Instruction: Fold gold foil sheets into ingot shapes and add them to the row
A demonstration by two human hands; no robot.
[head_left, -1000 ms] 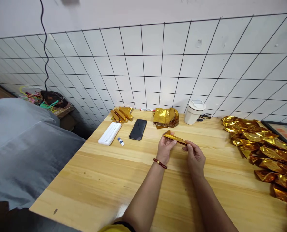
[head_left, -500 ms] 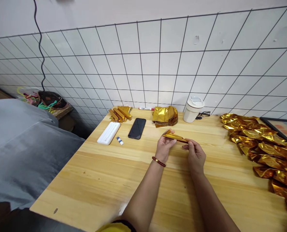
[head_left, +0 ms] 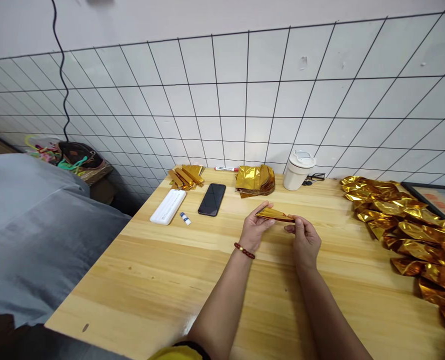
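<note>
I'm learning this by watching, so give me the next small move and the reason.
Probably slide the right hand's grip slightly along the folded gold foil to firm its edge: the left hand holds one end, and the right fingers pinch the narrow other end.

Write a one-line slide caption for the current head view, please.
Left hand and right hand hold a folded gold foil piece above a wooden table.

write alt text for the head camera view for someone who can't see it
Two bare hands, left and right, hold a folded piece of gold foil above a wooden table. Behind it lie a phone and a gold foil stack; shiny crumpled foil lies at the right.
</note>
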